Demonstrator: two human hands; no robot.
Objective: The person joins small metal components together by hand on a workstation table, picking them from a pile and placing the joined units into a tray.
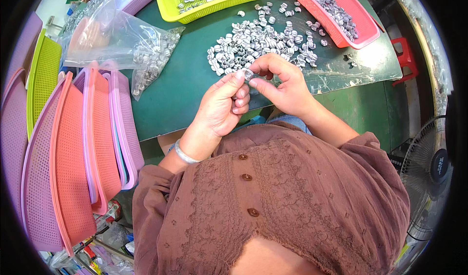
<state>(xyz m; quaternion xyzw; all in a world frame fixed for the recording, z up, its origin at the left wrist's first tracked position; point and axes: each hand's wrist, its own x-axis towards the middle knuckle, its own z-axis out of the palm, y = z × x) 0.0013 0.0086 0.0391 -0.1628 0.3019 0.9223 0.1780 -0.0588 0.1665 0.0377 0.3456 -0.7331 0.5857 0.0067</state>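
Observation:
Between my two hands is a small silver metal piece (248,74), pinched at the fingertips near the table's front edge. My left hand (222,101) is closed, its thumb and forefinger on the piece and the other fingers curled into the palm. From the other side my right hand (286,86) pinches the same piece with thumb and forefinger. Just beyond my hands lies a loose pile of similar small grey metal pieces (256,43) on the green table (165,102). The exact shape of the held piece is partly hidden by my fingers.
A yellow-green basket (170,12) with a few pieces stands at the back, and a pink basket (341,38) full of them at the back right. A clear plastic bag (151,55) of pieces lies left. Nested baskets (73,163) fill the left side; a fan (426,163) stands right.

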